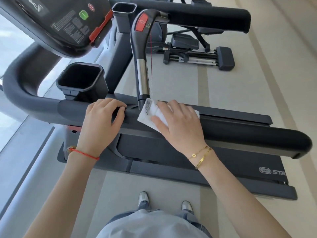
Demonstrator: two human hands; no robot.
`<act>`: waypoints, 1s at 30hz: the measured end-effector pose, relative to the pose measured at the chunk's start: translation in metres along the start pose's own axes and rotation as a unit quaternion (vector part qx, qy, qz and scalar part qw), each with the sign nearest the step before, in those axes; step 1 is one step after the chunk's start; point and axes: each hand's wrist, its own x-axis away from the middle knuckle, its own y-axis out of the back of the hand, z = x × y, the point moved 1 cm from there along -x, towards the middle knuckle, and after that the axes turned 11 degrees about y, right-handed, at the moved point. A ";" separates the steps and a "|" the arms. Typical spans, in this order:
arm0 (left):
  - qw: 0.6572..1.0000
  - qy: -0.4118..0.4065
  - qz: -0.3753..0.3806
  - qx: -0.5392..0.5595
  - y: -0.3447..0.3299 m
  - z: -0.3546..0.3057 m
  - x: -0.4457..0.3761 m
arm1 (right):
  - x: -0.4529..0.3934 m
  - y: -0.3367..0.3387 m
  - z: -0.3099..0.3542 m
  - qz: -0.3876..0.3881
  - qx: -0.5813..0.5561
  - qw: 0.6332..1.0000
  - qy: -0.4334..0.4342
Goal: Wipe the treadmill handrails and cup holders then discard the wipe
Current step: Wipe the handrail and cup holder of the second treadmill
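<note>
The near dark handrail [248,134] of the treadmill runs left to right across the middle of the view. My right hand [180,124] presses a white wipe [147,114] flat onto it, just below the base of a curved grip bar [142,78]. My left hand [103,122] rests on the same rail to the left, fingers curled over its top edge with nothing in them. A square black cup holder [80,79] stands behind the rail on the left. A second cup holder [124,10] sits farther back, next to the far handrail [214,18].
The console [56,23] with green and red buttons hangs at upper left. The treadmill belt deck [223,162] lies below the rail. Another exercise machine [197,52] stands on the pale floor beyond. My shoes [144,198] are on the floor beside the treadmill.
</note>
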 end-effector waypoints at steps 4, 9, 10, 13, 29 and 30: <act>0.999 -0.015 0.017 0.026 -0.001 0.006 -0.006 | 0.012 0.003 -0.005 -0.014 0.040 0.996 -0.076; 0.998 -0.034 0.037 0.027 -0.002 0.010 -0.007 | -0.018 -0.011 0.034 -0.003 0.058 0.989 -0.134; 0.998 -0.036 0.040 0.030 -0.002 0.011 -0.008 | -0.022 -0.015 0.047 -0.008 0.050 0.992 -0.114; 0.997 -0.041 0.043 0.045 -0.002 0.015 -0.008 | -0.021 -0.020 0.057 -0.037 0.028 0.996 -0.071; 0.998 -0.013 0.045 0.035 -0.002 0.012 -0.006 | -0.013 -0.025 0.057 -0.079 0.052 0.992 -0.089; 0.998 -0.010 0.043 0.032 -0.002 0.010 -0.006 | -0.009 -0.024 0.053 -0.081 0.051 0.992 -0.084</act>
